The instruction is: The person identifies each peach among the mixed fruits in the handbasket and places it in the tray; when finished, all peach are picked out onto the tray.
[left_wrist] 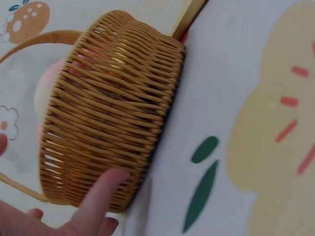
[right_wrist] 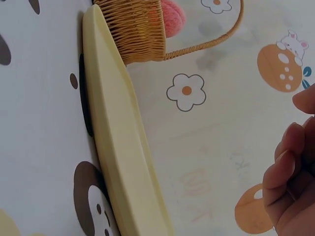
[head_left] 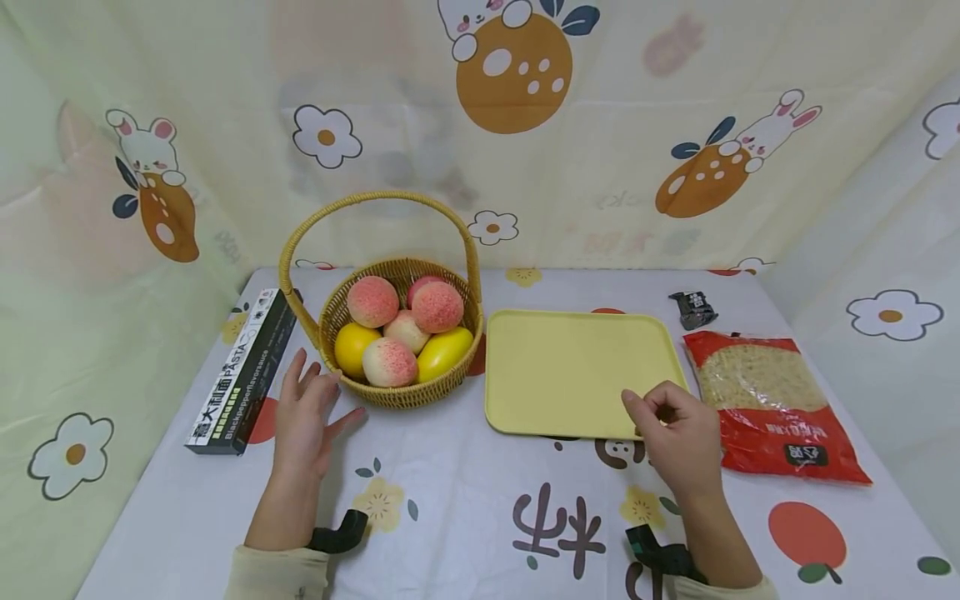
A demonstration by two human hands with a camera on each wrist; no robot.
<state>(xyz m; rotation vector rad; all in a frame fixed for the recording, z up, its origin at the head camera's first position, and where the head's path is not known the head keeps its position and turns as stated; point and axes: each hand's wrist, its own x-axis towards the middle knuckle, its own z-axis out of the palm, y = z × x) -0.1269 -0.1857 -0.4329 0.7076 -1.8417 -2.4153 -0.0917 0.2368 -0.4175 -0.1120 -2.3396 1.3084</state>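
A wicker basket (head_left: 405,396) with a tall handle stands at the back left of the table. Inside lie several pink and white peaches (head_left: 390,362) and two yellow fruits (head_left: 444,354). My left hand (head_left: 306,421) is at the basket's near left side, thumb and fingers spread, holding nothing; whether it touches the wicker I cannot tell. To the right lies a pale yellow tray (head_left: 577,367) with nothing on it. Over its near right corner hovers my right hand (head_left: 678,437), fingers loosely curled and thumb apart, with nothing seen in it.
On the left lies a black and white pasta box (head_left: 243,371). At the right, beside the tray, is a red-and-clear bag of dry noodles (head_left: 776,408), with a small black packet (head_left: 693,309) behind it. A printed curtain (head_left: 562,183) hangs along the table's back edge.
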